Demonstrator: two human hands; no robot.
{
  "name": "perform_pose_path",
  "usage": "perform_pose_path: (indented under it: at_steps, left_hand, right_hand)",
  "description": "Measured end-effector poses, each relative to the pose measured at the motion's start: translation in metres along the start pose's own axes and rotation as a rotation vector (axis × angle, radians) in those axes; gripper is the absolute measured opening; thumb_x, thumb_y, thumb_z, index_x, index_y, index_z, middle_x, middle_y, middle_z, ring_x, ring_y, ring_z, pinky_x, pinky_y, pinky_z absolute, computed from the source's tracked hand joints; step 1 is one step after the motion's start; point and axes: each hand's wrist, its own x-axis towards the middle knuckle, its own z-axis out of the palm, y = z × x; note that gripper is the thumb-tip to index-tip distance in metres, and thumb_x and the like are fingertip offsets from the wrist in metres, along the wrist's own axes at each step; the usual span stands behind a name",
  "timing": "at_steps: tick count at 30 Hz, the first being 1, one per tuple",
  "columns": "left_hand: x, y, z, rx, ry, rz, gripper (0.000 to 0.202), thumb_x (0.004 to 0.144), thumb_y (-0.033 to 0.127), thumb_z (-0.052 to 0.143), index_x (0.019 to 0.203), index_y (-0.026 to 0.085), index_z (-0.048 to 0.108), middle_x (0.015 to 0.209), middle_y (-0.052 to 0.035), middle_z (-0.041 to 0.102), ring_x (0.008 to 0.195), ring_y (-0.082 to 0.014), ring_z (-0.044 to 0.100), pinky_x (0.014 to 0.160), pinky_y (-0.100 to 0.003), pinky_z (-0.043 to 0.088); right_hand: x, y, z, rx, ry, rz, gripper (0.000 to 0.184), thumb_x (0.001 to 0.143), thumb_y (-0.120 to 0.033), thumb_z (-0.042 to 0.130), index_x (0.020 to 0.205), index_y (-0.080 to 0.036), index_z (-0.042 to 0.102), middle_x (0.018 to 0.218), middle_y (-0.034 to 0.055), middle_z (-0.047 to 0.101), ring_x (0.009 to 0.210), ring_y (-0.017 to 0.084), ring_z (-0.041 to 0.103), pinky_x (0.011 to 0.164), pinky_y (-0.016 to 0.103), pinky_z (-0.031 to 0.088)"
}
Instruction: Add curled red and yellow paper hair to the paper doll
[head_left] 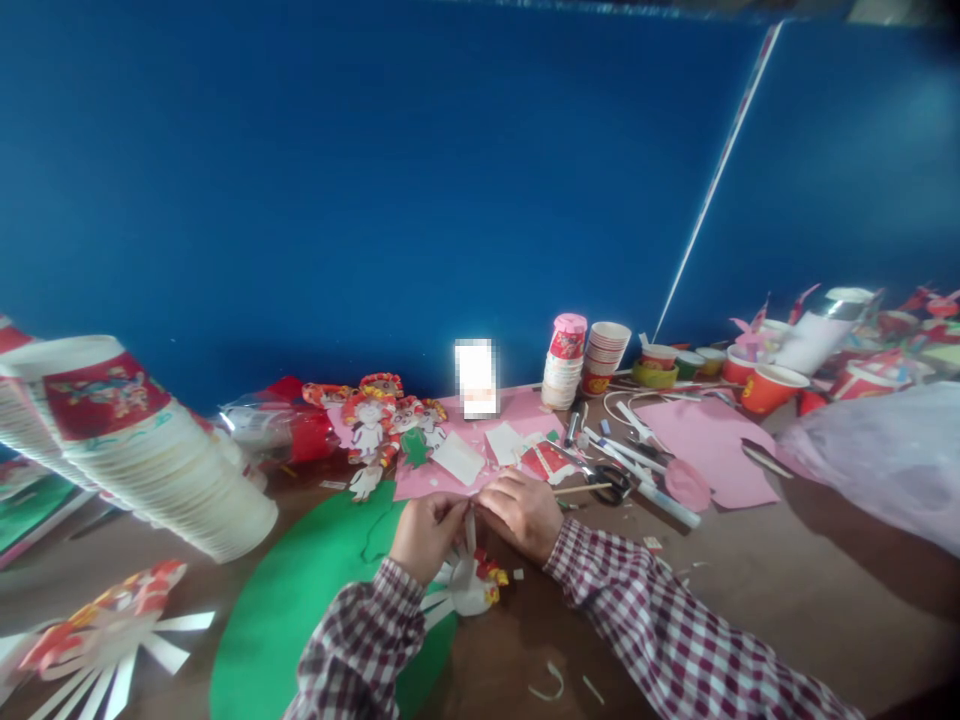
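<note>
Tbl [517,650]: LH [426,535], RH [523,512] at ppr strip [470,532].

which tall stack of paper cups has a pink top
The middle stack of red and white paper cups; the big left whitish stack and the right beige stack have pale tops.

A broad, deep-blue wall [375,200] spans the background behind the brown table [739,590]; a thin whitish strip [721,170] slants down the wall's right part; light falls unevenly, with shadow darkening the table's right side.
</note>
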Motion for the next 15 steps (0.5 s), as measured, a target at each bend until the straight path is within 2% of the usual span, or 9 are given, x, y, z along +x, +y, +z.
perform_pose_path:
  at_steps: [9,15]
  left_hand:
    - [0.0006,-0.0019,0.0008,-0.111,0.001,-0.024,0.031,0.070,0.037,0.054,0.081,0.011,0.066,0.053,-0.0014,0.057,0.044,-0.0101,0.047,0.042,-0.020,0.037]
    - [0.0010,-0.0044,0.0015,-0.265,0.006,-0.061,0.043,0.067,0.035,0.058,0.101,0.008,0.054,0.059,0.0009,0.056,0.044,-0.0076,0.046,0.041,-0.018,0.037]
  right_hand:
    - [0.0019,-0.0012,-0.0016,0.025,0.033,0.018,0.013,0.084,-0.026,0.047,0.085,-0.018,0.058,0.080,0.0037,0.061,0.079,0.014,0.052,0.071,0.025,0.042]
    - [0.0016,-0.0022,-0.0005,0.063,0.012,0.051,0.015,0.084,-0.024,0.046,0.091,-0.017,0.058,0.085,0.0051,0.062,0.082,0.016,0.053,0.074,0.027,0.042]
